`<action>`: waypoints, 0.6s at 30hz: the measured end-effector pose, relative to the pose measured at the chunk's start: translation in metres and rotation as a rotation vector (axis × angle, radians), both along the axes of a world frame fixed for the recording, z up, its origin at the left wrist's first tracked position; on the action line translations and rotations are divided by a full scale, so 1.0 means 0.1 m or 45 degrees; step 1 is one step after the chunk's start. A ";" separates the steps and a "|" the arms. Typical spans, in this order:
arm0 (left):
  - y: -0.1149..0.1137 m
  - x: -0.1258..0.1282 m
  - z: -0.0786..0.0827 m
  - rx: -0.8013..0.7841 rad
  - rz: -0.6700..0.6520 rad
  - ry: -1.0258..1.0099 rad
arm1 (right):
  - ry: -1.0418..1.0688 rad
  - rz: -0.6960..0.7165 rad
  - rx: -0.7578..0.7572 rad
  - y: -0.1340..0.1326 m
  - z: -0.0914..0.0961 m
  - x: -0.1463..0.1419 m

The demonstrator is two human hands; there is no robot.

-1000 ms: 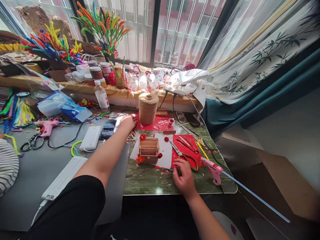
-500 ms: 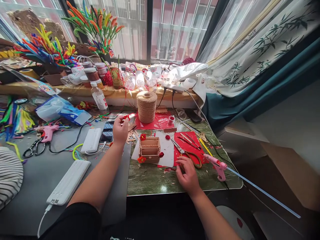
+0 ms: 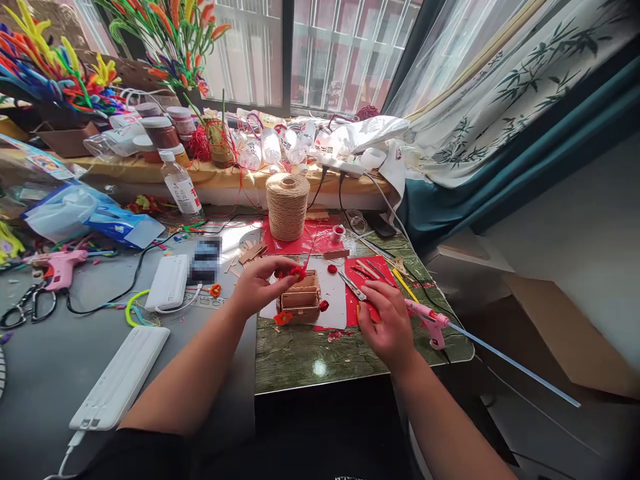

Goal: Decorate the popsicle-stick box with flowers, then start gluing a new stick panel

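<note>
My left hand (image 3: 259, 285) pinches a small red flower (image 3: 299, 272) and holds it over the near left corner of a little wooden-stick box (image 3: 301, 301). The box stands on white paper and has small red and orange flowers (image 3: 282, 318) stuck to its sides. To the right of the box hovers my right hand (image 3: 387, 328), fingers curled, above the red sheet (image 3: 371, 291) where the scissors (image 3: 354, 287) lie. What those fingers hold, if anything, I cannot make out.
A pink glue gun (image 3: 431, 323) with a long stick lies at the green mat's (image 3: 300, 357) right edge. A twine spool (image 3: 287, 207) stands behind the box. A phone (image 3: 206, 260), white power banks (image 3: 168, 282), cables, another glue gun (image 3: 56, 265) and pipe cleaners crowd the left.
My left hand picked a red flower up near the phone and carried it right to the box. My right hand lifted off the mat and moved up beside the box.
</note>
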State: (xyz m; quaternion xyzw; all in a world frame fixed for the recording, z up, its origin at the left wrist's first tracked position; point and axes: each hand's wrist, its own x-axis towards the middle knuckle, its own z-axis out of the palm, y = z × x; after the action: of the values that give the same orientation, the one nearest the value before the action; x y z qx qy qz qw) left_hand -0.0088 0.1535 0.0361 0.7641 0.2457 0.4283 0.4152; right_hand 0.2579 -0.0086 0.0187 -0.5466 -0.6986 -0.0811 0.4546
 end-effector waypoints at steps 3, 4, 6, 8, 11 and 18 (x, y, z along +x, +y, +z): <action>-0.02 -0.03 0.10 -0.076 -0.282 0.051 | -0.235 0.096 0.015 0.25 0.22 -0.06; -0.01 -0.05 0.10 -0.088 -0.361 0.069 | -0.295 0.132 -0.016 0.32 0.25 -0.08; 0.00 -0.09 0.08 -0.155 -0.475 0.079 | -0.349 0.199 -0.105 0.44 0.26 -0.13; 0.02 -0.12 0.03 -0.290 -0.508 0.035 | -0.337 0.271 -0.187 0.50 0.22 -0.18; 0.06 -0.13 -0.06 -0.491 -0.482 -0.059 | -0.252 0.370 -0.261 0.51 0.11 -0.23; 0.25 -0.08 -0.27 -0.385 0.031 -0.252 | 0.562 0.251 -0.457 0.49 -0.16 -0.22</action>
State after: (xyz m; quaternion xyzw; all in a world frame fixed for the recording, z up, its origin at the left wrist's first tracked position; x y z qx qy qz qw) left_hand -0.0169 0.1788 0.0086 0.6441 0.2747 0.4645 0.5422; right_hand 0.2357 0.0401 0.0030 -0.5522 -0.6357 0.2090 0.4974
